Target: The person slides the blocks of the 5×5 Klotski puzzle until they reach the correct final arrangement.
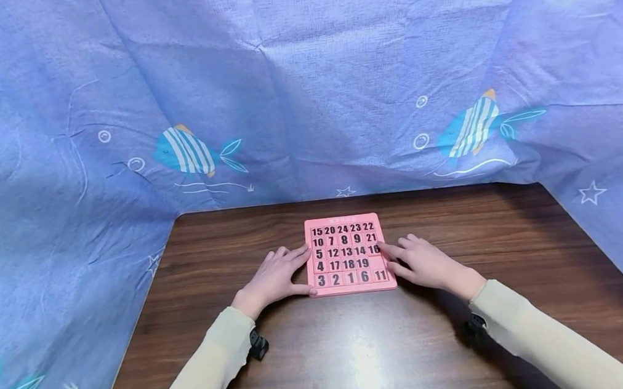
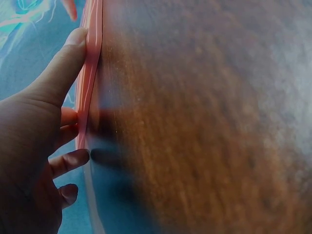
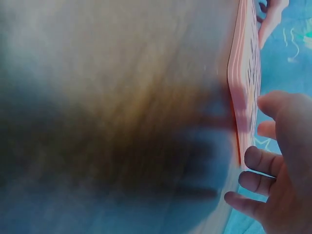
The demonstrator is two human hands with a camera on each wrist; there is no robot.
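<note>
A pink number slide puzzle lies flat on the wooden table, its tiles bearing black numbers. In its fourth row, right of the 19 tile, one slot holds no tile. My left hand rests at the puzzle's left side, thumb at the lower left corner and index finger higher on that edge, with relaxed fingers. From the right, my right hand reaches in; its index fingertip touches the 16 tile near the right border. The thumb lies close by the frame's right edge, and the other fingers extend loosely.
The dark wooden table spreads around the puzzle, with glare in front. A blue cloth printed with fish hangs behind and at the sides. Black bands with small devices sit on both wrists, by the pale sleeves.
</note>
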